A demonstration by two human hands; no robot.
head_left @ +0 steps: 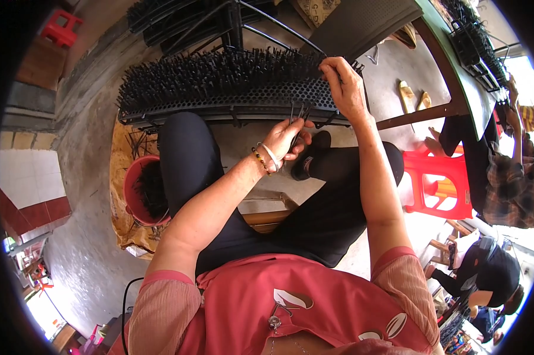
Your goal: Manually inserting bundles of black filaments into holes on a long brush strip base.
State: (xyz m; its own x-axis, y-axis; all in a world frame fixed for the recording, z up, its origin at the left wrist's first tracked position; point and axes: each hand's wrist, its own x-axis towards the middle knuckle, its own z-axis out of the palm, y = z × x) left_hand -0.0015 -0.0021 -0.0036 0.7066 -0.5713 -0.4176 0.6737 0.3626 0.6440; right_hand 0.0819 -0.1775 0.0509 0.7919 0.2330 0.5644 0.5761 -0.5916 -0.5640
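panel of perforated black sheet, set with projecting black pegs, stretches crosswise just beyond the left hand, its right end at the fingertips of the right hand. a red plastic stool stands off to the right; a red bucket of thin black pieces sits on the left, well apart from both hands. the right thumb and forefinger nearly meet; i cannot tell whether they pinch anything. the left hand holds a few thin dark rods.
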